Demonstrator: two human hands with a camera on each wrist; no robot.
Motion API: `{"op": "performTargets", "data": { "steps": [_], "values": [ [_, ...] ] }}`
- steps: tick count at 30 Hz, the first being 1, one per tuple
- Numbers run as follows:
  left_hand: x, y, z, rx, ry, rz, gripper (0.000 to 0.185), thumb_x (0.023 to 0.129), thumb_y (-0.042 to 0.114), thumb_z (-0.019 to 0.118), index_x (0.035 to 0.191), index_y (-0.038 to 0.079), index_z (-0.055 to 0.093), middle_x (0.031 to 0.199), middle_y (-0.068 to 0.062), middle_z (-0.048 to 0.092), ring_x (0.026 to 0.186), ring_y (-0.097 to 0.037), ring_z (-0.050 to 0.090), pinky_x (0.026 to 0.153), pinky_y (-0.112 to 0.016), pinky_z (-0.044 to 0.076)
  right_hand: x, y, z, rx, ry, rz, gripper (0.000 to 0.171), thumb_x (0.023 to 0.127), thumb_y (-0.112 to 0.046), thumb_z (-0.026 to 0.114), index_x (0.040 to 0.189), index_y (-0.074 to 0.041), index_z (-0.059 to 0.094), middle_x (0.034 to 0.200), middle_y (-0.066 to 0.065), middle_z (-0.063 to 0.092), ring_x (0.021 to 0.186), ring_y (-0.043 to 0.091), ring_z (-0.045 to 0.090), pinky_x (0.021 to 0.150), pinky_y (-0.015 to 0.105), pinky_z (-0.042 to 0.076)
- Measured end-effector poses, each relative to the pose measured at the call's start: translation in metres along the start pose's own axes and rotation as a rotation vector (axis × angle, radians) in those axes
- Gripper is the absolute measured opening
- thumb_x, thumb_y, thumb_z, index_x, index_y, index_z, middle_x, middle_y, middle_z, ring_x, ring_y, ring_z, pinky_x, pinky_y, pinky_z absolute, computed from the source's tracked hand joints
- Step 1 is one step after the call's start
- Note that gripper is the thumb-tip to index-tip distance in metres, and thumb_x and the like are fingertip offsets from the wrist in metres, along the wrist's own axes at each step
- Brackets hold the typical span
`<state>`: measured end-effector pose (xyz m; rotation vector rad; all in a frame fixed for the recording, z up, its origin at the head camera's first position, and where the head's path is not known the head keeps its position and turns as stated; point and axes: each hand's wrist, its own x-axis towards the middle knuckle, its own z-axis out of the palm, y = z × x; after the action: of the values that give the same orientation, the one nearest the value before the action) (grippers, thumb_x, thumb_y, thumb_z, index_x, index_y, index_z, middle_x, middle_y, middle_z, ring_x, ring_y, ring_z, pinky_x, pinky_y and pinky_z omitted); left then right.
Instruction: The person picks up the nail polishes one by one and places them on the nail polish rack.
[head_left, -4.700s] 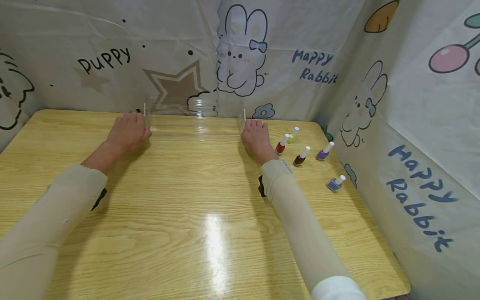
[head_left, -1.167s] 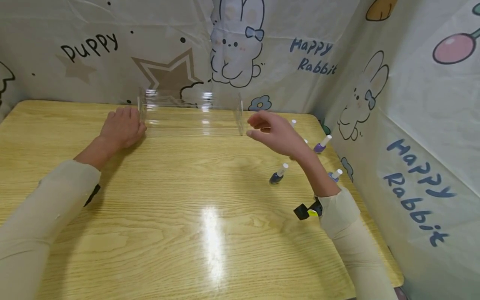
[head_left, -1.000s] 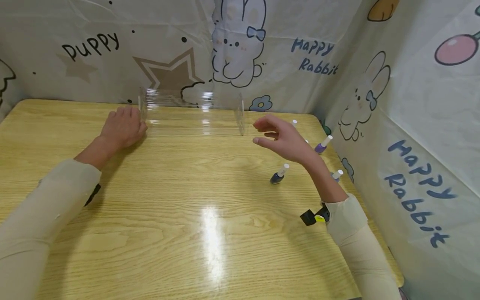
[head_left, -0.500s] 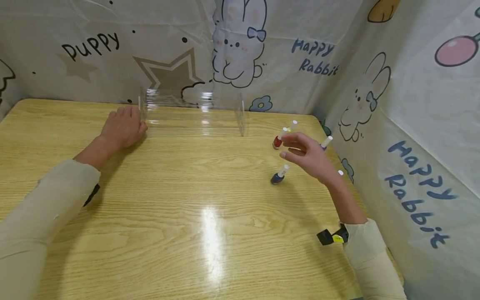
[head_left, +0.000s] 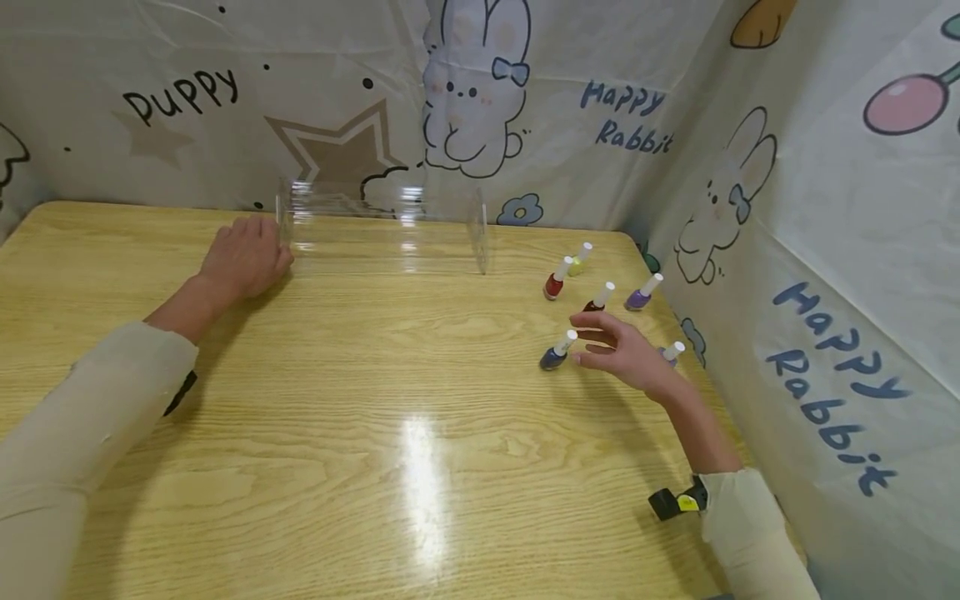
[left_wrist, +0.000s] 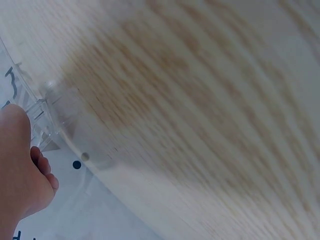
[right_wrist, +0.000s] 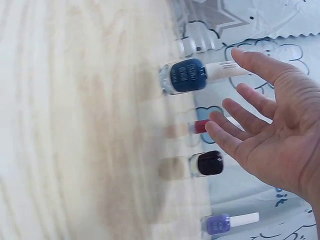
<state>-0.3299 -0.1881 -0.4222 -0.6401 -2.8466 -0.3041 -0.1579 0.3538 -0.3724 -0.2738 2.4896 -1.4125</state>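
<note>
Your right hand [head_left: 622, 354], fingers spread, reaches the dark-blue glass nail-polish bottle with white cap [head_left: 557, 352] standing mid-table; pinch its cap squarely; left hand [head_left: 243, 258] rests beside the clear acrylic rack [head_left: 382, 227], steadying it.

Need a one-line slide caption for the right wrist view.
Open right hand reaching toward dark blue polish bottle on the wooden table.
</note>
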Motion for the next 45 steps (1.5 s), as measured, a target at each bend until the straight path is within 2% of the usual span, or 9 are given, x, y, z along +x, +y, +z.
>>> {"op": "performTargets", "data": {
  "steps": [4,7,10,18,24,31,45],
  "values": [
    [0.001,0.000,0.000,-0.011,0.024,0.011,0.027,0.099,0.020,0.038,0.084,-0.002,0.038,0.080,-0.019,0.040,0.071,-0.037,0.041,0.062,-0.051,0.037,0.001,0.010,0.005,0.022,-0.010,0.032,0.060,0.094,-0.007,0.069,0.145,0.005,0.041,0.148,0.023,0.039,0.136,0.041,0.039,0.103,0.046,0.042],
    [0.003,0.000,-0.001,-0.023,0.013,0.004,0.028,0.099,0.020,0.040,0.086,-0.004,0.040,0.082,-0.021,0.042,0.073,-0.040,0.044,0.064,-0.054,0.038,0.002,0.014,0.008,0.042,-0.014,0.040,0.058,0.093,-0.005,0.069,0.143,0.006,0.043,0.146,0.024,0.041,0.134,0.043,0.042,0.095,0.039,0.049],
    [0.004,0.002,-0.002,-0.023,0.007,0.000,0.028,0.099,0.020,0.041,0.086,-0.005,0.041,0.083,-0.022,0.044,0.076,-0.042,0.047,0.065,-0.056,0.040,0.003,0.017,0.011,0.059,-0.023,0.031,0.053,0.092,0.000,0.067,0.140,0.008,0.045,0.143,0.026,0.043,0.131,0.044,0.045,0.090,0.034,0.052],
    [0.007,0.003,0.000,-0.025,0.027,0.010,0.028,0.099,0.019,0.040,0.082,-0.003,0.042,0.080,-0.021,0.045,0.072,-0.041,0.048,0.061,-0.054,0.040,0.004,0.023,0.014,0.033,-0.019,-0.003,0.042,0.093,0.003,0.065,0.133,0.009,0.051,0.132,0.024,0.052,0.125,0.043,0.051,0.087,0.034,0.053],
    [0.007,0.004,0.000,-0.020,0.026,0.003,0.027,0.099,0.019,0.042,0.084,-0.003,0.042,0.080,-0.021,0.045,0.072,-0.040,0.047,0.061,-0.053,0.039,0.005,0.027,0.016,0.004,-0.009,-0.011,0.031,0.093,-0.001,0.067,0.123,0.004,0.060,0.122,0.020,0.061,0.115,0.036,0.060,0.085,0.030,0.052],
    [0.005,0.005,-0.002,-0.005,0.041,0.009,0.025,0.099,0.017,0.042,0.083,-0.003,0.040,0.080,-0.020,0.043,0.072,-0.040,0.046,0.061,-0.053,0.039,0.009,0.025,0.017,0.013,-0.005,-0.011,0.031,0.093,0.000,0.067,0.122,0.004,0.061,0.118,0.020,0.064,0.109,0.028,0.064,0.083,0.030,0.053],
    [0.000,-0.002,0.001,-0.002,0.062,0.013,0.024,0.097,0.016,0.042,0.082,-0.002,0.040,0.077,-0.020,0.044,0.070,-0.041,0.047,0.059,-0.054,0.040,0.018,0.022,0.027,0.021,-0.011,-0.047,0.028,0.091,-0.003,0.070,0.118,0.003,0.065,0.115,0.020,0.066,0.103,0.024,0.066,0.080,0.029,0.052]
  ]
}}
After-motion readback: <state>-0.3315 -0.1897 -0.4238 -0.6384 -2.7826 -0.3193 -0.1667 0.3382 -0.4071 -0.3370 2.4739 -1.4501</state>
